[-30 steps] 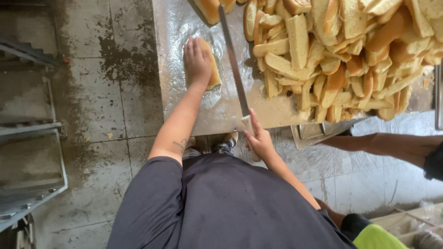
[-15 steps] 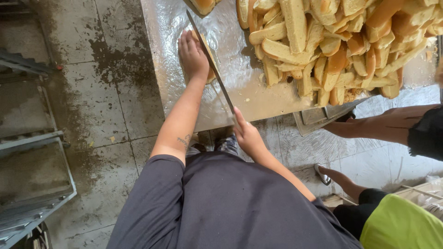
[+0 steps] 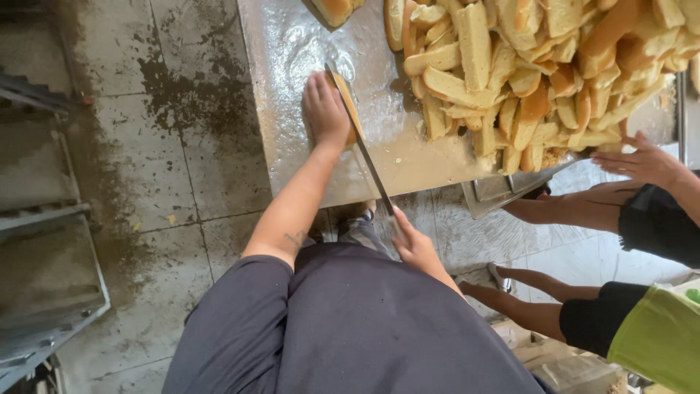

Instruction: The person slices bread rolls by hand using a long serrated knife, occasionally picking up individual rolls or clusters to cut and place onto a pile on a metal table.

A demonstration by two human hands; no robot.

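My left hand (image 3: 324, 109) lies flat on top of a golden bread roll (image 3: 348, 108) on the wet metal table (image 3: 299, 157), pinning it down. My right hand (image 3: 412, 241) grips the handle of a long knife (image 3: 361, 146) near the table's front edge. Its blade runs up and left into the side of the roll, right beside my left fingers. A big heap of cut bread pieces (image 3: 525, 73) covers the right part of the table.
Another person's hand (image 3: 642, 162) reaches toward the heap from the right; their legs stand by the table's corner. One more loaf (image 3: 334, 10) lies at the table's far edge. Metal racks (image 3: 44, 241) stand left on the stained tile floor.
The knife blade has swung left and slid into the roll under my left hand. The other person's hand has come into view at the right.
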